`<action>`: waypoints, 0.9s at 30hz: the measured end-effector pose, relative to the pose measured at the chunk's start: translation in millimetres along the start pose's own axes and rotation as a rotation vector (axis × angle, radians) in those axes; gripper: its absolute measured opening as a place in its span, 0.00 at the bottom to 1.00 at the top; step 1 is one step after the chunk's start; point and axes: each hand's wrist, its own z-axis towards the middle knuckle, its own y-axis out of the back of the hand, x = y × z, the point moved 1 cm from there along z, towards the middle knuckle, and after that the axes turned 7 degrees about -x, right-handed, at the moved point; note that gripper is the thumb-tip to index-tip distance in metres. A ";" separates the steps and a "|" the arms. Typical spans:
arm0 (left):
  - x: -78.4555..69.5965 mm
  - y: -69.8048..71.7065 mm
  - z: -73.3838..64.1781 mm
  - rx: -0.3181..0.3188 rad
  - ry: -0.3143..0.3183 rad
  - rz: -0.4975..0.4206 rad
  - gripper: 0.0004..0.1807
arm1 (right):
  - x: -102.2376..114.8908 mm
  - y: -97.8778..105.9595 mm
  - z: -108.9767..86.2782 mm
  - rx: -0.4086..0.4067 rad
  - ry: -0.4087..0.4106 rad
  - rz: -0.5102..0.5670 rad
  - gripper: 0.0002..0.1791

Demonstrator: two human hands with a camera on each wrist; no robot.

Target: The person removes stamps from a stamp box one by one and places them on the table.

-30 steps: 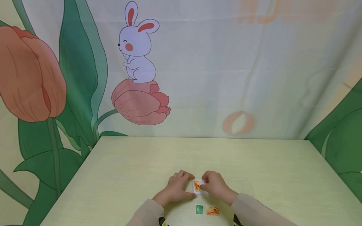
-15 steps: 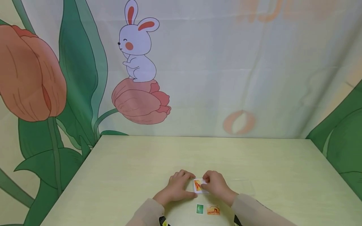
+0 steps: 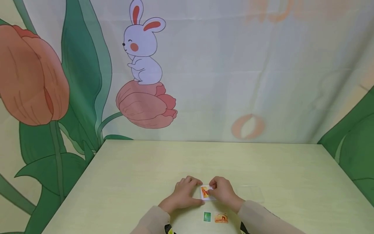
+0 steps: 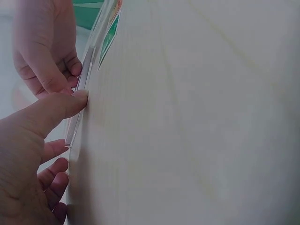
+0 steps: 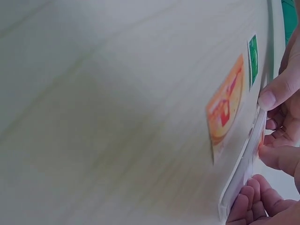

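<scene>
A small white card (image 3: 203,197) bearing an upright orange stamp (image 3: 205,192) lies in a thin clear plastic case (image 4: 86,70) on the table. My left hand (image 3: 185,194) holds the case by opposite edges, thumb on the near side and forefinger on the far side. From the right, my right hand (image 3: 223,191) has its thumb at the stamp's right edge and its forefinger at the card's top, pinching the stamp; its other fingers are curled. The right hand hides the card's right part. Nearer the body lie a green stamp (image 3: 207,216) and a wider orange stamp (image 3: 221,218).
A faint clear plastic panel (image 3: 251,194) lies flat just beyond the right wrist. The pale wooden table (image 3: 131,172) reaches back to a printed cloth (image 3: 204,97) with a rabbit and tulips.
The hands, case and card stay almost as they were. The whole head view has shifted very slightly, and the two loose stamps have not moved on the table.
</scene>
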 end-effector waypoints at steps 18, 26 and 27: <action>1.2 -2.1 -0.9 0.007 0.019 -0.011 0.33 | 1.2 -4.1 3.4 0.035 -0.057 -0.021 0.10; 0.9 -0.7 -1.2 0.005 0.000 -0.008 0.33 | 4.9 -1.9 2.3 0.033 -0.056 -0.048 0.09; 0.9 -0.5 -1.4 0.004 0.002 -0.006 0.33 | 5.5 -1.9 2.2 0.036 -0.055 -0.050 0.09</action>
